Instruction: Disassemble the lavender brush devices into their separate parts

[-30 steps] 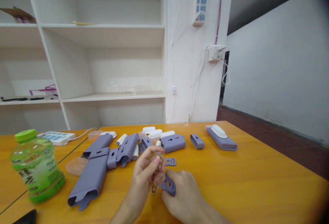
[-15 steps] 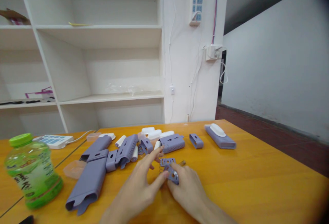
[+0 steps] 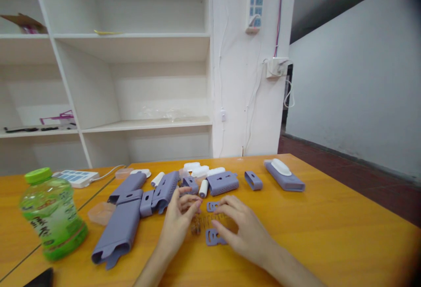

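My left hand (image 3: 180,219) has thumb and fingertips drawn together above the table, left of some thin metal coil springs (image 3: 207,221); what they pinch, if anything, is too small to make out. To the right of the springs hovers my right hand (image 3: 248,230), open, its thumb and fingers apart. A flat purple plate with cut-out holes (image 3: 213,237) lies near the right thumb. Another purple plate (image 3: 212,206) lies just beyond the springs, partly hidden by the right fingers.
Purple sleeve-like housings (image 3: 120,225) and a perforated purple housing (image 3: 223,184) lie about, with white oval pieces (image 3: 200,171) behind. A purple ring piece (image 3: 253,181) and a housing with a white cap (image 3: 286,177) stand right. A green-capped bottle (image 3: 54,217) is at left.
The purple plate has left my fingers and now lies on the table. My hands have moved apart, the left drawing back leftward, the right opening. The view has shifted slightly.
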### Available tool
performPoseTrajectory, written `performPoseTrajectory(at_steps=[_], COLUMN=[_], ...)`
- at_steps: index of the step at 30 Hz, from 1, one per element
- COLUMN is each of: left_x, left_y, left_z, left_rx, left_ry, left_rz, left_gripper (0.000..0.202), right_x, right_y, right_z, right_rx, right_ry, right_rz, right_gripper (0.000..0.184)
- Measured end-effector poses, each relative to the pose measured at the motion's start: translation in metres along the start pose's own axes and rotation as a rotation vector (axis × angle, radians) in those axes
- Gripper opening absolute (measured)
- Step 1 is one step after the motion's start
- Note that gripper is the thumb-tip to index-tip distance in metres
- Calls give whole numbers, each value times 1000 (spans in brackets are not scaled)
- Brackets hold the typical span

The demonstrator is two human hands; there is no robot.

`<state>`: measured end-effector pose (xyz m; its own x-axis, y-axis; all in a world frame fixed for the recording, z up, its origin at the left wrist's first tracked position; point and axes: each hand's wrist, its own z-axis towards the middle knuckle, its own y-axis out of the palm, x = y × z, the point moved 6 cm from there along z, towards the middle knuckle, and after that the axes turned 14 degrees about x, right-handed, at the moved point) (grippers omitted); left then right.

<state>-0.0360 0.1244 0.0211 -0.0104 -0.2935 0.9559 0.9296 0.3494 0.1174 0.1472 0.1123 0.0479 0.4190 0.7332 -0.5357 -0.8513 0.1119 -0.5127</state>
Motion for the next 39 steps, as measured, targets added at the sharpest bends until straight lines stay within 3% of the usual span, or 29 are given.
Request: performPoseTrajectory(at_steps=[4,8,13,19,23,29,39], left_x=[13,24,27,11,3,-9,-19], left_y=[23,39,28,15,15,12,9], left_z=[-15,-28,-25,-39,-43,-35,-28], left_rx=[-149,-205,-170,-159,-199,-165,-157], left_ry=[86,118,77,188,246,99,-228], left_rz=[39,81,11,271,327,180,-92], left_gripper=[27,16,25,40,25,16,26], right_x=[6,17,31,44,43,47,43], right_y=[16,27,29,29,29,29,30], right_z=[-2,-3,-2,-5,-5,-5,-8], right_rx=[10,48,106,157,151,187,170], right_ry=[120,231,326,392,351,375,353], right_rz=[211,353,467,479,435,403,338], right_gripper=[18,10,17,20,17,17,10])
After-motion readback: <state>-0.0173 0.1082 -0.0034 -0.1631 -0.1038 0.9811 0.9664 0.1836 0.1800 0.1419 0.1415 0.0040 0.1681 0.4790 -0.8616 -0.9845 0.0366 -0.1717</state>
